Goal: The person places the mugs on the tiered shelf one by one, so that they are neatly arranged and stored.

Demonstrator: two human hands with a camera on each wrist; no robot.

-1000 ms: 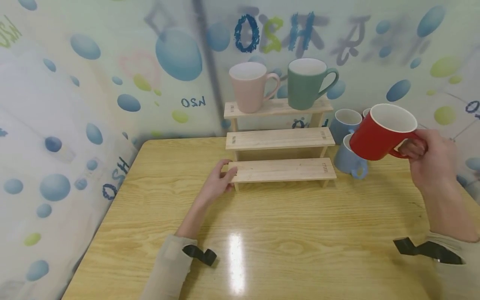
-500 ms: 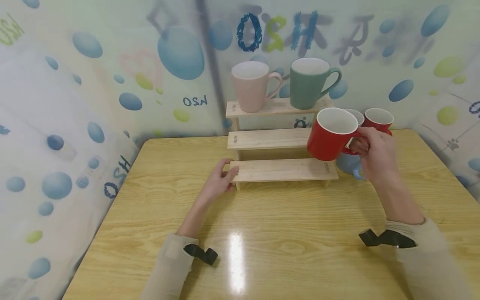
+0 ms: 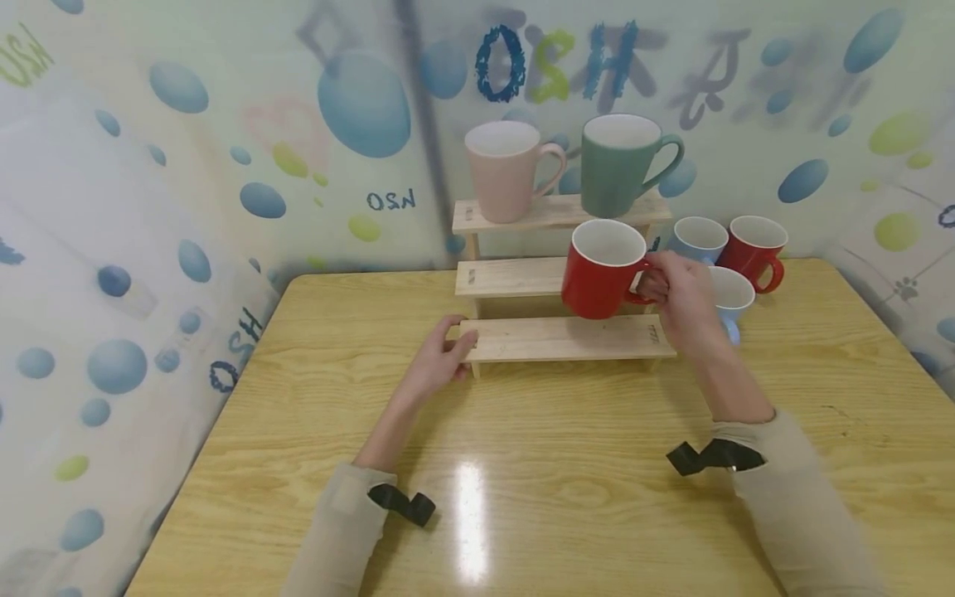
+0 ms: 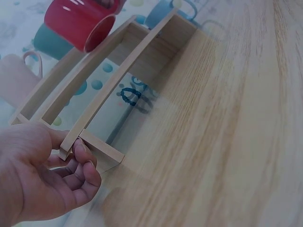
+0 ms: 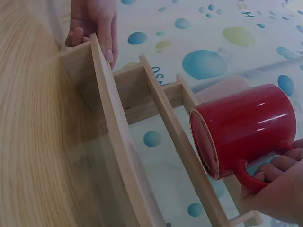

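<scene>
Mug (image 3: 601, 272), red, mouth up, is in the air at the rack (image 3: 574, 338), right of its centre in the head view: in front of its middle shelf (image 3: 509, 278), above its bottom shelf (image 3: 522, 342). Seems apart from both shelves. Your right hand (image 3: 685, 298) has its fingers curled firmly round the handle. Your left hand (image 3: 436, 356) pinches the rack at the left end of the bottom shelf, fingers bent, probably bracing it.

The rack's top shelf (image 3: 554, 212) carries a pink mug (image 3: 503, 176) at left and a green mug (image 3: 616, 170) at right. Past the rack's right end, on the tabletop (image 3: 582, 473), you have a rear blue mug (image 3: 699, 237), a front blue mug (image 3: 733, 292) partly behind your arm, and a second red mug (image 3: 752, 249).

Step in hand, my read: bringing the held mug to the rack; two are up, so you look partway. Next move, if the middle shelf is the spot, calls for going back over it, lowering base level, then loosening the right fingers while the left steadies the rack. Watch for clipping the green mug.
</scene>
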